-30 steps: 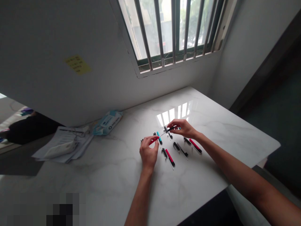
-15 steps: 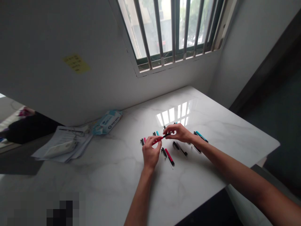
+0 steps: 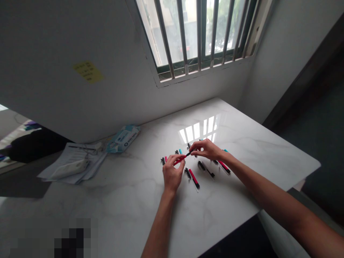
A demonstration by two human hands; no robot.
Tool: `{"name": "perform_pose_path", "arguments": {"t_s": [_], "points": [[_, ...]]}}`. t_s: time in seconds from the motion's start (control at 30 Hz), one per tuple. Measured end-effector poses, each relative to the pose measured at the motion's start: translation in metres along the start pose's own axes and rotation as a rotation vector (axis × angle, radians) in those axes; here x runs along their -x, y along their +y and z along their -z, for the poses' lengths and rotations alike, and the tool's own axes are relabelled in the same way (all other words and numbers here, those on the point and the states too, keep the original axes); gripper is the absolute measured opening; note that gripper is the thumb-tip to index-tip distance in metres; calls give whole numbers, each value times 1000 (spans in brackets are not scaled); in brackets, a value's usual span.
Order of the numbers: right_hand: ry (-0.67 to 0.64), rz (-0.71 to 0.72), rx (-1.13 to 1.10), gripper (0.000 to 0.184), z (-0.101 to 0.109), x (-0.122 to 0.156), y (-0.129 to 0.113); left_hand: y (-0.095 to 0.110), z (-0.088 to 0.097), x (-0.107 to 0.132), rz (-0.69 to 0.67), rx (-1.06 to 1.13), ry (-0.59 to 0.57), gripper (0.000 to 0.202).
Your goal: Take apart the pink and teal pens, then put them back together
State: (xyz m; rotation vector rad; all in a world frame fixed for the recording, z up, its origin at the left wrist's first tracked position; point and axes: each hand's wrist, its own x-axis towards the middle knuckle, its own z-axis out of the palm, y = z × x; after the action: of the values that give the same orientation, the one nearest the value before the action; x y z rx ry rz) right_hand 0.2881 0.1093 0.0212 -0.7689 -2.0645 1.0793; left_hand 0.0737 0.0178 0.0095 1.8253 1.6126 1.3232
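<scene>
My left hand (image 3: pixel 172 173) pinches the red barrel (image 3: pixel 179 160) of a pen between thumb and fingers, just above the table. Its black end (image 3: pixel 189 153) points toward my right hand (image 3: pixel 206 148), whose fingertips are closed on the dark tip; exactly what they cover is hidden. Below the hands lie a loose red pen barrel (image 3: pixel 193 177) and a black pen part (image 3: pixel 187 173). More black pieces (image 3: pixel 209 170) rest to their right. Another red barrel (image 3: pixel 224 166) lies beside my right wrist. Left of my right hand is a teal pen part (image 3: pixel 180 151).
Everything lies on a white marbled table (image 3: pixel 120 208). At the left are a blue pack of wipes (image 3: pixel 124 139) and papers (image 3: pixel 86 173) with a white device (image 3: pixel 70 169) on top. A barred window (image 3: pixel 199 36) and a wall with a yellow note (image 3: pixel 88 71) stand behind.
My right hand and forearm have shifted slightly, showing more of the red barrel by the wrist and covering most of a teal piece. Both hands keep their hold on the pen.
</scene>
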Motion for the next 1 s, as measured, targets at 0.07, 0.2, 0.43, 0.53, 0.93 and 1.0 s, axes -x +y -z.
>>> {"name": "perform_pose_path", "arguments": {"t_s": [0.07, 0.2, 0.43, 0.53, 0.93, 1.0], "points": [[-22, -35, 26, 24, 1, 0, -1, 1, 0, 0, -8, -4, -1, 16], [-56, -47, -12, 28, 1, 2, -1, 1, 1, 0, -16, -7, 10, 16], [-44, -78, 19, 21, 2, 2, -3, 2, 1, -1, -10, 9, 14, 16], [-62, -87, -4, 21, 2, 2, -4, 2, 1, -1, -8, 12, 19, 16], [-35, -61, 21, 21, 0, 2, -4, 3, 2, -1, 3, 14, 23, 14], [-34, -57, 25, 22, 0, 2, -4, 3, 2, -1, 0, 11, 21, 14]]}}
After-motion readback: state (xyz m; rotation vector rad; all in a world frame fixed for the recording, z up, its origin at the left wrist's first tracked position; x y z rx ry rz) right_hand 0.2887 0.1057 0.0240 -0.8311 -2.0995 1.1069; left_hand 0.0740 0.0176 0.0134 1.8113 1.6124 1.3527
